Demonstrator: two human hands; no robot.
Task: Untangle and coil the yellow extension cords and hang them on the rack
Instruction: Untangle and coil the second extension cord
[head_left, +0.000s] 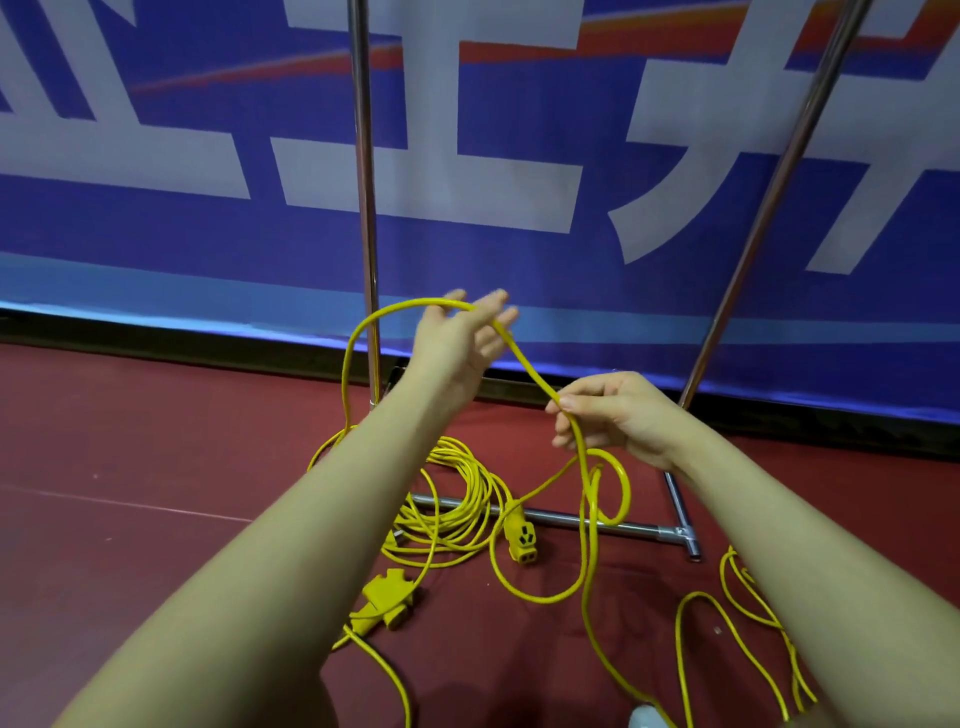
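Your left hand (462, 338), fingers straight, carries a yellow cord (530, 371) loop; your right hand (608, 413) at 3 o'clock pinches it

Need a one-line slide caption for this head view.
Left hand lifts a loop of yellow cord while right hand pinches it, tangle on the floor by the rack.

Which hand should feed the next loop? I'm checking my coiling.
Right hand: it pinches the yellow cord running toward the floor slack. Left hand is open, carrying the loop.
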